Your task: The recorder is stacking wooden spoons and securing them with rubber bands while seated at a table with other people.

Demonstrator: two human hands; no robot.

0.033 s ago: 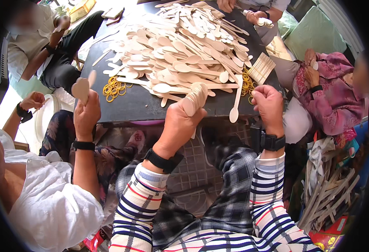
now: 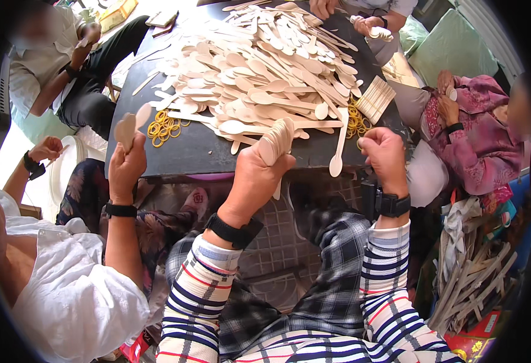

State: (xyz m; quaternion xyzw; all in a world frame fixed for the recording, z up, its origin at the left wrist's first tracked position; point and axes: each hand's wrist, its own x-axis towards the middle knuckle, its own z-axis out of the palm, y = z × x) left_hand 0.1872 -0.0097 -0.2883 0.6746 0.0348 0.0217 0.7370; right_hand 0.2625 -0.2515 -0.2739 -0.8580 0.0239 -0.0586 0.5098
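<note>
My left hand (image 2: 250,178) is closed around a bundle of wooden spoons (image 2: 277,140), their rounded bowls fanned together above the fist. Below the fist a bit of handle shows. My right hand (image 2: 387,156) hangs over the table's near right edge, thumb and forefinger pinched on what looks like a yellow rubber band (image 2: 359,144). Just beyond those fingertips lies a small heap of yellow rubber bands (image 2: 355,121). A single wooden spoon (image 2: 339,142) sticks out over the edge between my hands. Behind them rises a large pile of loose wooden spoons (image 2: 259,78).
The dark table (image 2: 208,154) holds another heap of rubber bands (image 2: 164,128) at left and a row of flat sticks (image 2: 376,100) at right. On my left a co-worker's hand (image 2: 126,169) grips spoons. Other people sit around. Wood scraps (image 2: 474,284) stand at lower right.
The co-worker's hand on my left has shifted slightly right with its spoons, which have spread apart. My right hand has dipped a little; my left fist has barely moved.
</note>
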